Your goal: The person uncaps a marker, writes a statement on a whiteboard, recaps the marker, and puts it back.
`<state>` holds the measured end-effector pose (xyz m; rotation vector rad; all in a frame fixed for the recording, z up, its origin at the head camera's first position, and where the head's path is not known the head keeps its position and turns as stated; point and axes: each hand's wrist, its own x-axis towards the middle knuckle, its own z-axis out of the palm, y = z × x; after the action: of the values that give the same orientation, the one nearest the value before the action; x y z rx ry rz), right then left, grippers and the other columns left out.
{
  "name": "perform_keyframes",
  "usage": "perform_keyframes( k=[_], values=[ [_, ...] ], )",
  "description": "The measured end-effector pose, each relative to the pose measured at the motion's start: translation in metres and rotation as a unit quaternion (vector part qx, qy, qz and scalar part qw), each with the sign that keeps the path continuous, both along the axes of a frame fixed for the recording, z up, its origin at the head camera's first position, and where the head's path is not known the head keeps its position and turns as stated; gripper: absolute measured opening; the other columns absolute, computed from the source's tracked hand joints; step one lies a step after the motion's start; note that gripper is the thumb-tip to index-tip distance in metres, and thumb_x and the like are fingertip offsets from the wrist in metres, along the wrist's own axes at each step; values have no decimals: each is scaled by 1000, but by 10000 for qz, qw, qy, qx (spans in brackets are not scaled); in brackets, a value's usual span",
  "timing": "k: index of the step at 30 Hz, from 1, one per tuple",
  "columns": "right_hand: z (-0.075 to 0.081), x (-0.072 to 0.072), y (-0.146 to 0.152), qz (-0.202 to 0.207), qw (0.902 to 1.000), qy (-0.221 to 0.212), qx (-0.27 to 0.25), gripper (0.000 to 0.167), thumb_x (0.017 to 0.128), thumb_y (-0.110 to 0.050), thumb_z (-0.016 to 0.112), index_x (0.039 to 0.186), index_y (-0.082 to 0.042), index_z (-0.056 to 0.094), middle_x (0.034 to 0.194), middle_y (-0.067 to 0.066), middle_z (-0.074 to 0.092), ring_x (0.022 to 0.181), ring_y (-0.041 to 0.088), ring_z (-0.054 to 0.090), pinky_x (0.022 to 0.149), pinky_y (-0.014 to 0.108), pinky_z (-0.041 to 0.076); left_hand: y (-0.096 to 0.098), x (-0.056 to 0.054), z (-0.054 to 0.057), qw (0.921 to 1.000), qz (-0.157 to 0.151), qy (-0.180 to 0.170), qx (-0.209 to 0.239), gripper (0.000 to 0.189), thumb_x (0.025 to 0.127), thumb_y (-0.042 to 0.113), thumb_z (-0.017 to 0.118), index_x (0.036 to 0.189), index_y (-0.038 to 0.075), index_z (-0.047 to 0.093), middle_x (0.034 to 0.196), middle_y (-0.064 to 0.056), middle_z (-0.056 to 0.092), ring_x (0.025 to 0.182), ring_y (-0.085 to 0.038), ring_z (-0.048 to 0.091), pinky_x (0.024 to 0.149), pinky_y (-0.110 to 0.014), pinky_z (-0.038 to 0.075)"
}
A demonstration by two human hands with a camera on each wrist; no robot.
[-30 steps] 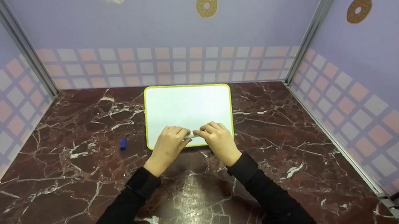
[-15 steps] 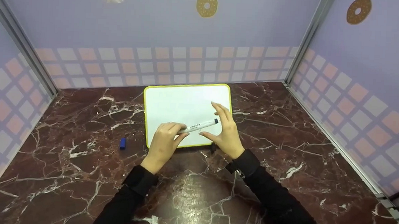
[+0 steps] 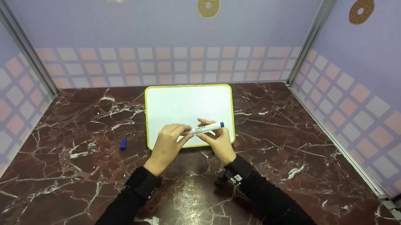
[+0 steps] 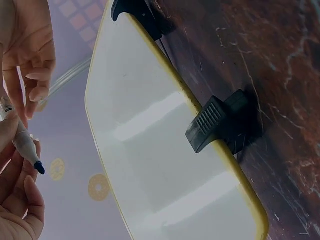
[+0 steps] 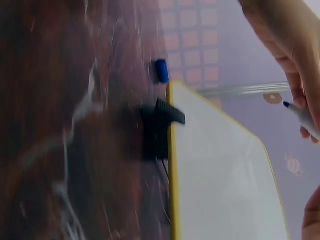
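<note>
An uncapped whiteboard marker (image 3: pixel 206 128), white with a blue end, is held over the lower part of a whiteboard (image 3: pixel 184 105). My left hand (image 3: pixel 167 141) pinches it near its writing end. My right hand (image 3: pixel 221 142) is around the other end, with thumb and fingers spread apart on either side of the barrel; the blue end sticks out past them. In the left wrist view the dark nib of the marker (image 4: pixel 26 144) shows among the fingers. A blue cap (image 3: pixel 123 144) lies on the table, left of the board.
The yellow-framed board leans in black clip stands (image 4: pixel 215 122) on a dark red marbled table (image 3: pixel 82 175). Patterned purple walls (image 3: pixel 156 29) enclose the back and sides.
My right hand moved off the marker and opened, then came back with thumb and fingers around its blue end. My left hand keeps its pinch; the marker shifted slightly right.
</note>
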<state>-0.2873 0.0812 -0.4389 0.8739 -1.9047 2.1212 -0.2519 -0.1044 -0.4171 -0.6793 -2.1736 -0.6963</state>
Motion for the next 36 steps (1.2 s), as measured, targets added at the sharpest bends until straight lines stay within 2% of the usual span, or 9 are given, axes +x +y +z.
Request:
perform_keyframes(
  k=[7,11,15,19,22,24,28,32,36],
  values=[
    [-3,3,-5,35,9993,-112,-369,26,89,6,67,111,19,60,103,-2,72,83,12,68,74,23,57,0,-2,-2,9999,-89,-57,-32,18,84,16,77,98,7,72,94,-6,75,87,-21,70,83,-37,57],
    [-1,0,-9,271,9976,-8,-635,24,93,3,63,107,20,55,96,0,69,77,13,66,69,24,58,-4,-4,1,9998,-185,-108,29,23,85,19,77,103,5,73,98,-8,75,91,-23,71,86,-38,58],
    [3,-8,-17,417,9935,-84,-1053,14,96,-4,60,97,8,54,91,3,68,76,13,69,66,25,61,-16,-9,7,9989,-143,-241,378,27,87,22,76,106,2,73,102,-13,75,94,-26,71,89,-40,59],
    [11,-18,-29,154,9920,100,-1251,14,94,-1,59,84,-6,51,86,4,67,66,12,68,60,24,60,-38,-17,13,9969,322,-431,574,24,91,17,71,107,0,72,106,-17,74,100,-31,70,95,-43,58],
    [15,-28,-39,-134,9932,250,-1128,12,93,0,59,83,-3,52,83,3,64,64,11,66,59,23,58,-58,-24,13,9930,940,-555,455,24,93,11,67,113,-3,69,116,-21,69,110,-36,65,101,-45,54],
    [16,-34,-45,-302,9947,298,-932,8,93,0,59,87,4,55,82,4,65,65,11,66,61,24,57,-70,-28,10,9880,1259,-760,470,31,93,5,64,122,-5,64,126,-25,63,119,-40,59,107,-48,50],
    [13,-46,-59,-432,9971,314,-547,10,93,3,61,93,13,62,86,14,68,70,11,68,68,27,61,-89,-34,2,9694,1452,-1796,833,48,96,-1,57,143,-6,47,143,-31,49,132,-47,47,113,-54,42],
    [9,-54,-74,-489,9975,457,-229,11,90,3,67,88,13,63,89,26,68,69,14,69,68,29,62,-100,-37,-7,9432,1327,-2907,910,55,100,2,53,151,-6,33,137,-33,53,112,-47,62,96,-51,54],
    [8,-59,-88,-772,9944,725,45,15,88,3,70,80,10,60,81,28,69,63,25,68,60,22,58,-103,-40,-12,9268,1034,-3476,978,52,101,2,51,150,-6,35,129,-32,60,111,-44,64,93,-51,56]
  ],
)
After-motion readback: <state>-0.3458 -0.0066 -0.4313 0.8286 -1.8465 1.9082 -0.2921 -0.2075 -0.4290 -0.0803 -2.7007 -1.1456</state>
